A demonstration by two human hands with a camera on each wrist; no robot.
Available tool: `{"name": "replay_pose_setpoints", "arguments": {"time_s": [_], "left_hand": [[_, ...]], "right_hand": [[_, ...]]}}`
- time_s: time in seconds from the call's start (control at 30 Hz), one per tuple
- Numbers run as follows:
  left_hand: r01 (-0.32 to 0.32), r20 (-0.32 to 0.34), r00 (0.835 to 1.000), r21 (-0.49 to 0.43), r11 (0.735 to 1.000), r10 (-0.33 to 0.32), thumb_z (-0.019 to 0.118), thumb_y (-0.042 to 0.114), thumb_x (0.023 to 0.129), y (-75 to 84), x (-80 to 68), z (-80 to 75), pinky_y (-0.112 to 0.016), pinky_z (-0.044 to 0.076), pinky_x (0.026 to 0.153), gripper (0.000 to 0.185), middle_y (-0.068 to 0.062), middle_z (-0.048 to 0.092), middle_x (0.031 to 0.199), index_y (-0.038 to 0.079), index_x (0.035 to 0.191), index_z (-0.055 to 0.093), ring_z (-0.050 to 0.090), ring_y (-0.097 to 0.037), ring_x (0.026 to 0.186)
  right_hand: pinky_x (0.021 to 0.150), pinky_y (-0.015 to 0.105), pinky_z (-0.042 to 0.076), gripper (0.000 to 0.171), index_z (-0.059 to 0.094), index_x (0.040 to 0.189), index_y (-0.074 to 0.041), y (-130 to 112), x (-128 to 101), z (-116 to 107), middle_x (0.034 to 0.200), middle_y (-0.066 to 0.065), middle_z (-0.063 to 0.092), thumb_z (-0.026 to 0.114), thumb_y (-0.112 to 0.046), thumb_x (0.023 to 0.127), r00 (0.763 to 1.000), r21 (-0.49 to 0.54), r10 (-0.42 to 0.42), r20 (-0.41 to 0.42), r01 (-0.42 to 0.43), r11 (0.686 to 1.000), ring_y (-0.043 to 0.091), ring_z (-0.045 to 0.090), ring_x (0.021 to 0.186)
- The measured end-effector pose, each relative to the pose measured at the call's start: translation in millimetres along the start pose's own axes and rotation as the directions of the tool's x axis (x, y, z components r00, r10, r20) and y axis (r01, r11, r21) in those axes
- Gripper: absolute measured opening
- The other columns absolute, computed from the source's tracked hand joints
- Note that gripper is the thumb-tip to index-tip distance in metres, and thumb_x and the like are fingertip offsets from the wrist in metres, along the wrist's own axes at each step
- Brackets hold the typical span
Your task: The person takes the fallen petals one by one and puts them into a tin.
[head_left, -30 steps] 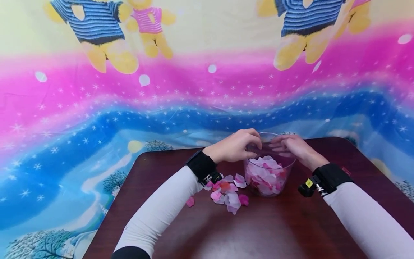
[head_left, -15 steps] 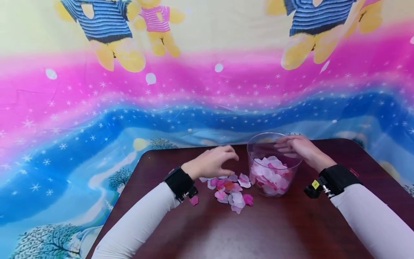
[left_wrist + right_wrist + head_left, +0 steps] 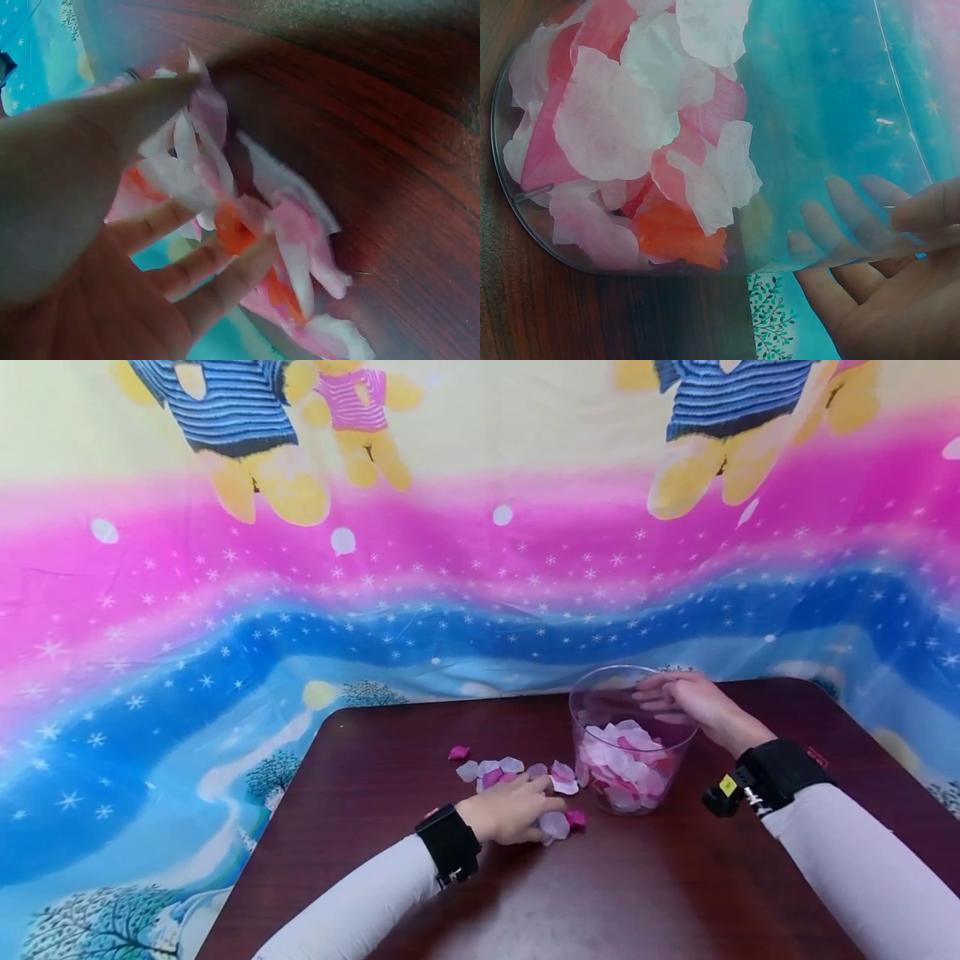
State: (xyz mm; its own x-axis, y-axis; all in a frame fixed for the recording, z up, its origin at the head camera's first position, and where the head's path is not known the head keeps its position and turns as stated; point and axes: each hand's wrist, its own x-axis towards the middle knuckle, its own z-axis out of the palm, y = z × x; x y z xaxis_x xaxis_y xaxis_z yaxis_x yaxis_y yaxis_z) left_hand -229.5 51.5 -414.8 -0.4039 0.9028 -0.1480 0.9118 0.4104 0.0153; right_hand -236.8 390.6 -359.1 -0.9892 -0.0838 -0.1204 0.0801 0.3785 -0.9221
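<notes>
My left hand (image 3: 513, 810) is down among loose fabric petals (image 3: 501, 770) on the table, palm toward them. In the left wrist view, the thumb and the fairly straight, spread fingers (image 3: 217, 289) touch bunched petals (image 3: 300, 232) in pink, white and orange, some standing on edge. To the right stands a clear plastic container (image 3: 617, 681), part filled with pink, white and orange petals (image 3: 607, 112). My right hand (image 3: 693, 702) holds its upper right side. Through the clear wall its fingers show behind the container, with the thumb near the rim in the right wrist view.
A dark red wooden table (image 3: 637, 902) lies under everything. Behind it hangs a cloth backdrop (image 3: 450, 560) with printed bears and snowflakes. One deep pink petal (image 3: 458, 752) lies apart at the back left, and another (image 3: 575, 819) is near my left fingertips.
My left hand has come away from the container's rim, moving left and then down onto the loose petals, and some have shifted. My right hand stays at the container.
</notes>
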Motion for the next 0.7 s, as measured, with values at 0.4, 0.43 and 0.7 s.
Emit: {"name": "replay_pose_setpoints", "arguments": {"time_s": [0.4,0.43,0.7], "left_hand": [[-0.071,-0.130,0.991,-0.213,0.974,0.043,0.078,0.006,0.089,-29.4,-5.5,-1.3,-0.014,0.042,0.069,0.007,0.001,0.069,0.079,0.010,0.084,0.078,0.057,-0.008,0.078],[-0.071,-0.145,0.989,-0.221,0.973,0.039,0.078,0.006,0.089,-32.9,-7.2,-3.6,-0.014,0.042,0.068,0.008,0.001,0.068,0.077,0.010,0.082,0.078,0.057,-0.009,0.076],[-0.057,-0.234,0.972,-0.191,0.980,0.010,0.078,0.004,0.089,-45.0,-16.9,-67.4,-0.021,0.046,0.069,0.004,0.000,0.066,0.082,0.009,0.089,0.078,0.057,-0.012,0.076]], "right_hand": [[0.111,0.056,0.040,0.055,0.041,0.151,0.003,1,0,1,0.151,0.028,0.047,0.026,0.001,0.098,1.000,0.008,-0.009,0.003,0.009,1.000,0.045,0.047,0.138],[0.111,0.056,0.040,0.055,0.041,0.151,0.003,1,0,1,0.151,0.028,0.047,0.026,0.001,0.098,1.000,0.010,-0.009,0.007,0.009,1.000,0.045,0.047,0.138],[0.111,0.058,0.039,0.056,0.041,0.152,0.004,2,1,1,0.151,0.029,0.047,0.025,0.001,0.098,1.000,-0.008,-0.010,0.003,0.010,1.000,0.046,0.047,0.137]]}}
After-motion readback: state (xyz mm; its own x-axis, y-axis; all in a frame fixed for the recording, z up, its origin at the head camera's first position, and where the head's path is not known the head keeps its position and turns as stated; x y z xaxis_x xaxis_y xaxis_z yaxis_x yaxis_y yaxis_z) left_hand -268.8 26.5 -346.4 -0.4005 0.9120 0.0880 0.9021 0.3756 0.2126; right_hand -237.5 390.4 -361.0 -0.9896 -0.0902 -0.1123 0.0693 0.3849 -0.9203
